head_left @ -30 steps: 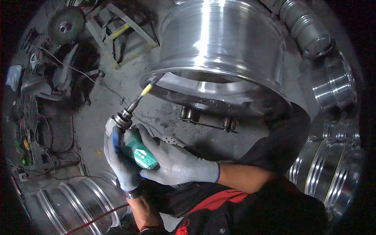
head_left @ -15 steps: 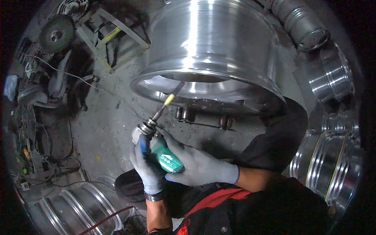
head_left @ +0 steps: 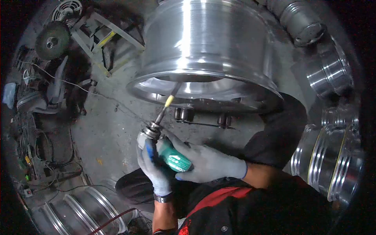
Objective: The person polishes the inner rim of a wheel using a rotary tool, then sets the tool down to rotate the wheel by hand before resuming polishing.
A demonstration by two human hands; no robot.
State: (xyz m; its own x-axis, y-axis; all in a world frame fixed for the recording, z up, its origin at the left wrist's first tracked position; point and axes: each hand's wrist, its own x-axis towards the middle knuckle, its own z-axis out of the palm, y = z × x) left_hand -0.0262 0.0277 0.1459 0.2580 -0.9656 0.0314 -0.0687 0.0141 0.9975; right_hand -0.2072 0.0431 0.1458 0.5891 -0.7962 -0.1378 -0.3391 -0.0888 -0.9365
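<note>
Both my hands, in grey gloves, hold a green electric grinder (head_left: 175, 158) in front of my lap. My left hand (head_left: 156, 168) wraps around its metal head end, blue-marked thumb uppermost. My right hand (head_left: 211, 162) grips the green body from the right side. From the head a thin shaft (head_left: 160, 115) with a yellow band points up and away. Its dark tip (head_left: 177, 88) overlaps the opening of a large polished aluminium wheel rim (head_left: 219, 43), which lies on its side with the open end facing me.
Below the rim is a low stand with rollers (head_left: 201, 117). More wheel rims lie at right (head_left: 325, 160) and lower left (head_left: 80, 211). A metal frame (head_left: 107, 41), a round disc (head_left: 53, 41) and a cord (head_left: 84, 85) on the concrete floor (head_left: 102, 129) are to the left.
My hands and the grinder have shifted slightly right and down in view. The rim and surroundings have moved a little left, as the whole view shifts. The grip looks the same.
</note>
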